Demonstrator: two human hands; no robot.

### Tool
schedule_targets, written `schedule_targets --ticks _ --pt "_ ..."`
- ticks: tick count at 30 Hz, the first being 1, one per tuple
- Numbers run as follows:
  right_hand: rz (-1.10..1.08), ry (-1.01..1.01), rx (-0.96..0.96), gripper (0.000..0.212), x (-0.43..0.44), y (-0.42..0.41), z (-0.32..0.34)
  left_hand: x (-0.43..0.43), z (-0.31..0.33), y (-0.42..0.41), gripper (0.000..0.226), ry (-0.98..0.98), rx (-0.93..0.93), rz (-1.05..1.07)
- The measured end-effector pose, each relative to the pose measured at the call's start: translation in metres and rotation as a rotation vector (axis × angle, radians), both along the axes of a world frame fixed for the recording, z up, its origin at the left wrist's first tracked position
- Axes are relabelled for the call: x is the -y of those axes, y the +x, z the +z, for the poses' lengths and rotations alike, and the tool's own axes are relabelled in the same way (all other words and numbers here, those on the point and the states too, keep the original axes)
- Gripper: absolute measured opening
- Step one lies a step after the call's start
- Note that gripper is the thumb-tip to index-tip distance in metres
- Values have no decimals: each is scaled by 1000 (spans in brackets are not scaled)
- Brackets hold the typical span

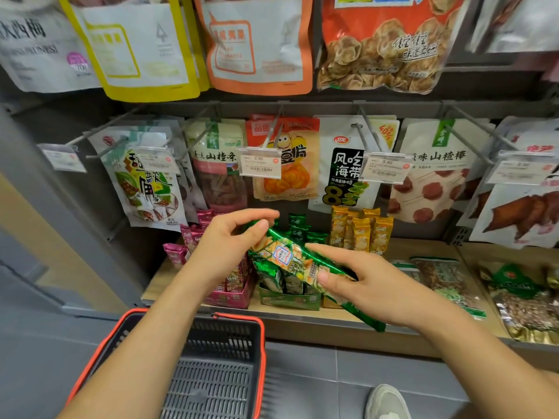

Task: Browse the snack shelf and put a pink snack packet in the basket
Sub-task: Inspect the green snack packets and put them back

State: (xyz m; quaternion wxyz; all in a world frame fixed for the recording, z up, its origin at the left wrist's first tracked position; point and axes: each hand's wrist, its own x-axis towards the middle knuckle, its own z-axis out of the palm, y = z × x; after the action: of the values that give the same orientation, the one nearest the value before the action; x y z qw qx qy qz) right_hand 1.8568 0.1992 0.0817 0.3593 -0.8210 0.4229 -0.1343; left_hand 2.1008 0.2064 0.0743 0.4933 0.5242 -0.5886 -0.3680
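Pink snack packets [193,237] stand upright in a pink display box [233,294] on the wooden snack shelf [423,252], just left of and beneath the fingers [257,229] of the left hand [223,246]. A tilted green snack packet [290,255] is pinched between those fingers and the right hand [372,285]. The dark, orange-rimmed basket [242,319] sits on the floor well below them.

One left hand [230,240], one right hand [363,282], one held packet [290,255], one basket [239,319].
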Motion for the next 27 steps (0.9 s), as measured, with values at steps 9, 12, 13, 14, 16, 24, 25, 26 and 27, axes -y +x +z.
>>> schedule_targets --ticks 9,12,13,14,16,24,25,26,27 --pt "-34 52 -22 52 11 -31 25 2 -1 -3 23 2 8 73" --pt "-161 52 121 39 12 -42 32 3 -1 0 19 91 94 18" --pt "-202 45 165 34 12 -44 32 3 -3 0 17 116 162 -9" --pt "-231 31 192 30 13 -45 31 3 -4 -1 16 122 244 -24" --pt "-256 6 221 22 13 -45 30 2 -9 -9 20 72 372 -39" --pt "-302 -39 211 19 11 -40 29 0 -26 -52 29 -192 402 -37" --pt "-304 -56 221 19 12 -40 29 1 -27 -54 29 -202 366 -12" --pt "-309 -55 259 19 12 -41 30 2 -27 -55 31 -207 334 8" --pt "-320 -33 333 17 12 -42 30 3 -27 -57 34 -215 318 32"
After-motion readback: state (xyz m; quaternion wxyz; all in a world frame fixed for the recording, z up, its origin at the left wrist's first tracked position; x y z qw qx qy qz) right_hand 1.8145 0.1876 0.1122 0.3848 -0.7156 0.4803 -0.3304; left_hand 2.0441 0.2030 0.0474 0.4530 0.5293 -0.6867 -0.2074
